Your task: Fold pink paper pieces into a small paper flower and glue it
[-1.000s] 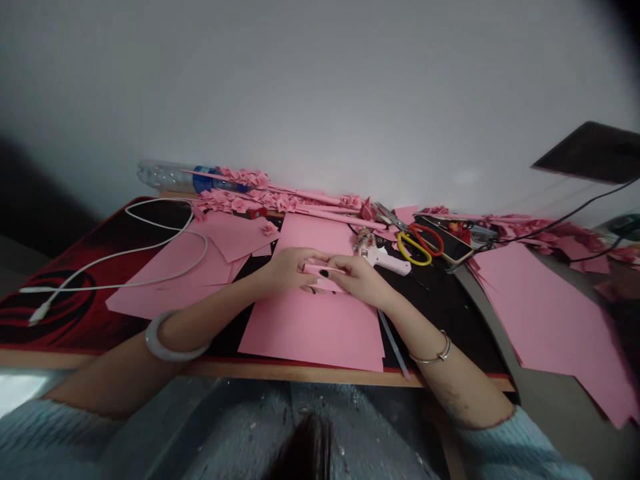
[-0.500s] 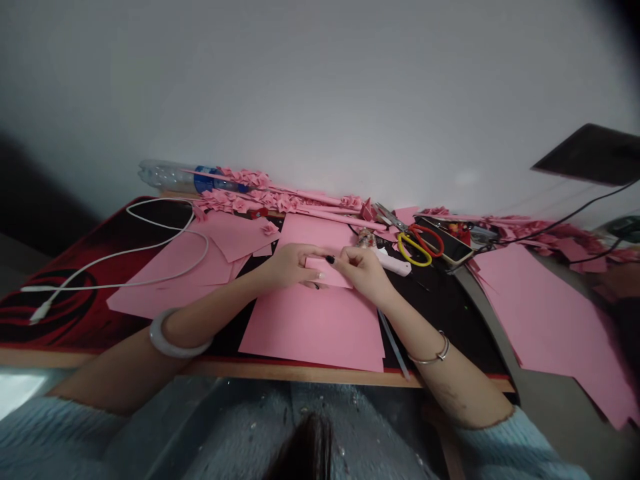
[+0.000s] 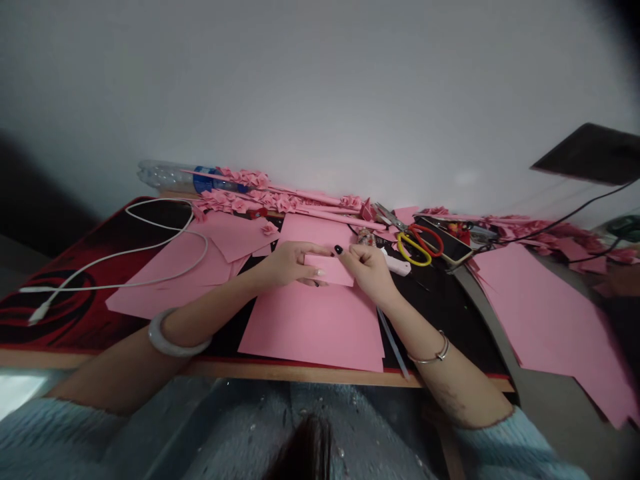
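Observation:
A small folded piece of pink paper (image 3: 333, 271) is held between both hands, over large pink sheets (image 3: 315, 327) lying on the dark mat. My left hand (image 3: 293, 265) grips its left end, thumb in front and fingers behind. At the right end, my right hand (image 3: 369, 268) is closed, with the thumb raised near the paper's upper right corner; the curled fingers hide what they pinch. A white glue gun (image 3: 397, 265) lies just beyond my right hand.
Scissors with red and yellow handles (image 3: 414, 245) and a phone (image 3: 453, 248) lie behind at right. Pink paper flowers (image 3: 260, 200) and a plastic bottle (image 3: 167, 176) line the wall. A white cable (image 3: 120, 253) curls at left; more pink sheets (image 3: 545, 307) lie at right.
My right hand has shifted slightly right and its thumb has lifted from the front of the small paper, exposing more of it. My left hand is almost unmoved.

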